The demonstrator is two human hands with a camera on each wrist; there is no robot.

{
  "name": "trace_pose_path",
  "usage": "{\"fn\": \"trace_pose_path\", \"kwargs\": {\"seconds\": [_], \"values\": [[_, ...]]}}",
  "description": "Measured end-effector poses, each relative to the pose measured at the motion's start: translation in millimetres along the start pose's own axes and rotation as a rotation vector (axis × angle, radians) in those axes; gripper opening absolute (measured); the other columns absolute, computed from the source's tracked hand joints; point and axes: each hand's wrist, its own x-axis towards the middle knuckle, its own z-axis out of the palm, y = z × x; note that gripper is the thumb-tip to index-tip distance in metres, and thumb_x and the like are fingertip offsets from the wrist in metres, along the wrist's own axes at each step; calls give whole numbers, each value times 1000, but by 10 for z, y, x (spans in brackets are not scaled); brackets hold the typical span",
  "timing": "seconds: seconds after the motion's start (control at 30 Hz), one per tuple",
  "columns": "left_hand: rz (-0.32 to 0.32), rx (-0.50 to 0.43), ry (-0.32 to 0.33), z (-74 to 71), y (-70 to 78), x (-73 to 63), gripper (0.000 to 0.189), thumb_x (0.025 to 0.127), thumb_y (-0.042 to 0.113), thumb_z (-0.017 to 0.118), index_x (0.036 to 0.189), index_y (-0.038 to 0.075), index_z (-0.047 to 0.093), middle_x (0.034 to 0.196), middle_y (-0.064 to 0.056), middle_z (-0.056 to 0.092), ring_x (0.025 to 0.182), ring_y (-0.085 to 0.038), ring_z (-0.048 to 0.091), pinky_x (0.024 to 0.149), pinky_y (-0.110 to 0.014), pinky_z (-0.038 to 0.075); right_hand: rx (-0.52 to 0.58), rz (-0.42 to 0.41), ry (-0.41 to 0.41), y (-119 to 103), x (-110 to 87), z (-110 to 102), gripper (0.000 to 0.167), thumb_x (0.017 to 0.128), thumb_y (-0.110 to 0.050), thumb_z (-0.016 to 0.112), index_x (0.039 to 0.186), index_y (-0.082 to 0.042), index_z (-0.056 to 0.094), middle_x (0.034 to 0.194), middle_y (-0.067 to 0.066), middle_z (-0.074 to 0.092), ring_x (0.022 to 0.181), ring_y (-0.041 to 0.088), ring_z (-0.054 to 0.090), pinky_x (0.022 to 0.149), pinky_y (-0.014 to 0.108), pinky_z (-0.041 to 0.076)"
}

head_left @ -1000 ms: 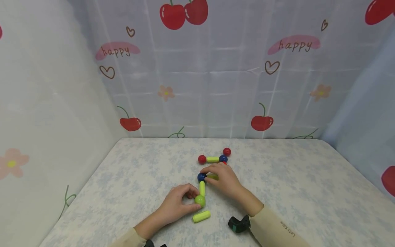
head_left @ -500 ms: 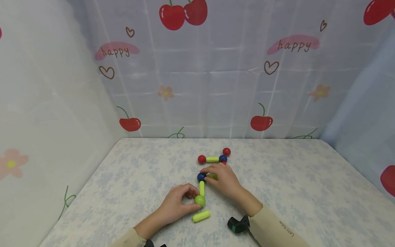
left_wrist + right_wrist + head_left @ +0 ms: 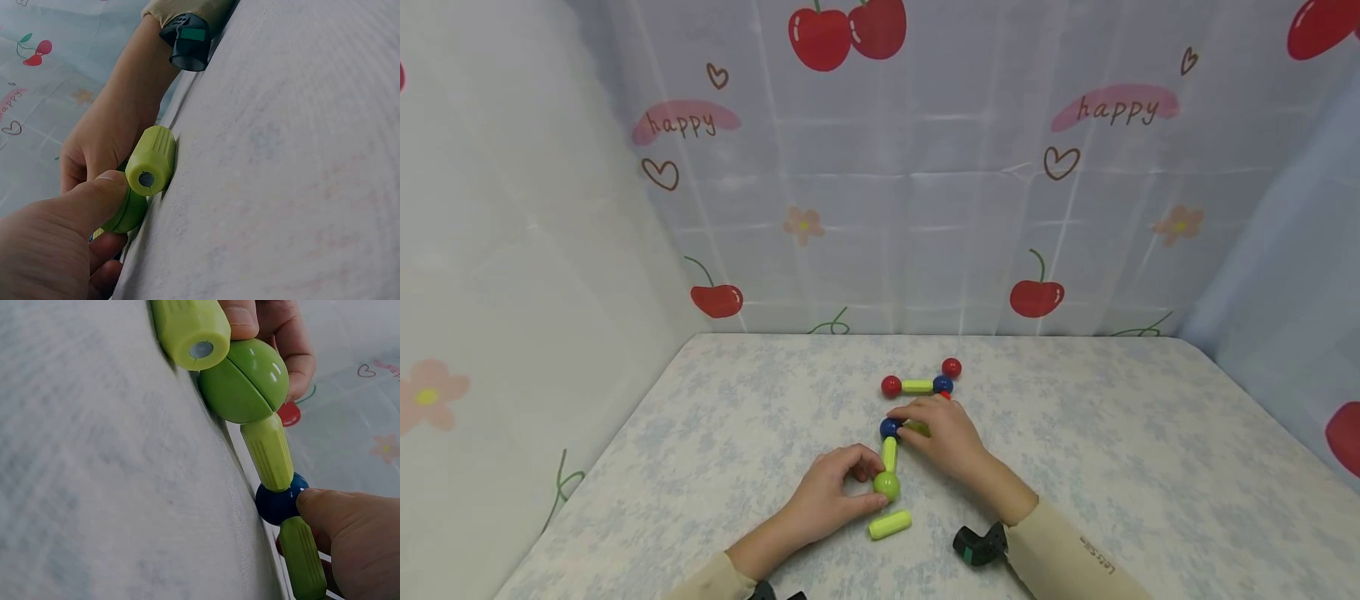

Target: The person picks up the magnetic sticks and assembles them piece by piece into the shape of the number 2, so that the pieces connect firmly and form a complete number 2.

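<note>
In the head view my left hand [image 3: 829, 493] grips a green ball [image 3: 887, 486] between thumb and fingers. A yellow-green magnetic rod [image 3: 889, 455] joins that ball to a blue ball [image 3: 890, 429], which my right hand [image 3: 949, 435] pinches. Another yellow-green rod [image 3: 302, 557] runs from the blue ball beneath my right hand, mostly hidden in the head view. Near my left thumb a loose rod [image 3: 890, 525] lies on the cloth; its metal end faces the left wrist camera.
Farther back, a red ball [image 3: 891, 386], a rod [image 3: 917, 387] and a second blue ball [image 3: 943, 384] form a line. Another red ball [image 3: 951, 367] sits behind it. A red piece [image 3: 945, 397] peeks out behind my right hand. Printed curtains enclose the patterned tabletop [image 3: 1112, 467].
Both hands keep their places and their holds. The rod between the green and blue balls leans very slightly differently.
</note>
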Motion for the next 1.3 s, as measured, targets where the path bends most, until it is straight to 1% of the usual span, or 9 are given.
{"fn": "trace_pose_path", "kwargs": {"seconds": [0.33,0.57,0.93,1.13,1.23,1.3], "values": [[0,15,-10,-8,1,-3,31,84,35,81,110,29,64,103,16,67,93,-5,59,86,-24,48,-1,-14,3,4,-5,-13,27,88,-24,77,115,-25,76,111,-1,73,103,19,65,88,45,47],[18,16,-25,-12,5,-16,33,85,32,80,114,27,65,105,15,68,94,-6,59,86,-25,49,-4,-30,5,14,-9,-2,27,89,-25,76,115,-26,75,110,-3,74,103,18,65,86,43,46],[4,47,-22,-10,10,-3,31,84,36,80,111,30,66,103,17,67,93,-5,58,85,-24,46,4,-45,17,29,-10,10,27,88,-24,77,115,-26,75,109,-5,74,104,18,65,86,43,46],[2,59,-25,-10,11,-6,30,85,38,80,110,31,65,102,17,67,92,-4,57,86,-27,43,9,-58,21,18,-11,-7,27,88,-23,77,115,-25,75,107,-5,74,103,18,64,87,43,47],[-2,61,-25,-14,10,-4,31,84,39,80,110,32,65,102,18,66,93,-4,57,87,-28,42,19,-42,14,5,-1,-48,26,89,-23,76,115,-24,75,107,-6,75,99,16,62,86,40,47],[-7,63,-26,-12,8,-1,31,84,39,80,110,32,65,101,18,66,93,-4,57,88,-28,41,38,-21,6,-19,6,-114,26,90,-23,75,116,-23,74,110,-6,75,98,15,61,87,39,47]]}}
